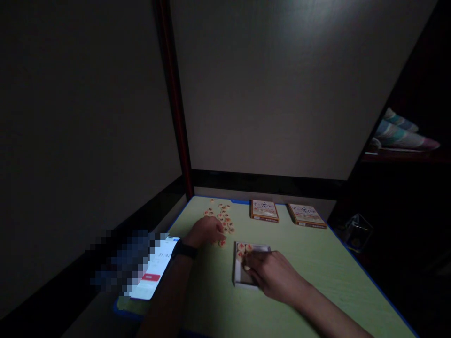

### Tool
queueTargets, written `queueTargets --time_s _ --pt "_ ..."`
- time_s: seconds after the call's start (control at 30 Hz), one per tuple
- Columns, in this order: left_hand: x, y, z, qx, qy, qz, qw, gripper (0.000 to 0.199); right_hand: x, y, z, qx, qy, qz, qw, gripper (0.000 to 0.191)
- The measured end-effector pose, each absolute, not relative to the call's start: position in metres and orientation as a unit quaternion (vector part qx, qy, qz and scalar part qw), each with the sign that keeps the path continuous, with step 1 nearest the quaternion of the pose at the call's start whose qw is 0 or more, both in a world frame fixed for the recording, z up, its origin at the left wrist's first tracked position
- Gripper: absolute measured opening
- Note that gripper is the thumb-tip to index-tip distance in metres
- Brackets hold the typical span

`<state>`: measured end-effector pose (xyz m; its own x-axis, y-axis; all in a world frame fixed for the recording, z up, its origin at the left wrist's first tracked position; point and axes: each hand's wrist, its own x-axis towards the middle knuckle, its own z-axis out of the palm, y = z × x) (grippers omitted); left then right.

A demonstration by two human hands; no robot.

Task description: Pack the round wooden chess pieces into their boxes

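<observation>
Round xiangqi pieces [228, 219] with red and dark characters lie scattered at the far left of the table. Over their near edge is my left hand [206, 231], palm down with curled fingers; what is under the fingertips is hidden. One red-marked piece [222, 243] rests just beside its thumb. My right hand [276, 274] reaches into a shallow white box [237, 277], thumb and fingers closed on a xiangqi piece [247, 265] that is partly covered. Several red-marked pieces [241, 246] lie flat in the box's far left corner.
Two flat printed boxes [264, 210] [306, 215] lie at the table's back edge. A lit phone [157, 270] is at the left edge, by my left wrist. Walls stand behind and left of the green table [310, 263]. Folded cloth [401, 131] sits on a shelf at right.
</observation>
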<state>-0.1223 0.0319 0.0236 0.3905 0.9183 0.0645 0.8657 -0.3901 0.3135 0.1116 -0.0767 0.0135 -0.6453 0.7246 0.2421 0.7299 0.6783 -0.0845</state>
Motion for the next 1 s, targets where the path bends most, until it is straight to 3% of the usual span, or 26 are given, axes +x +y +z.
queueTargets --time_s 0.3,0.67,0.83,1.0 --pt "-0.125 0.033 0.019 0.824 0.544 0.115 0.106 0.012 0.112 -0.074 0.012 -0.403 -0.902 0.062 0.140 0.006" --pt "-0.127 0.033 0.018 0.846 0.514 0.096 0.101 0.014 0.112 -0.072 0.009 -0.377 -0.907 0.109 0.154 0.020" --pt "-0.128 0.037 0.012 0.846 0.516 0.090 0.104 0.014 0.108 -0.070 0.003 -0.404 -0.898 0.104 0.141 0.008" --pt "-0.127 0.039 0.011 0.841 0.525 0.078 0.103 0.015 0.107 -0.070 0.001 -0.414 -0.885 0.133 0.165 0.013"
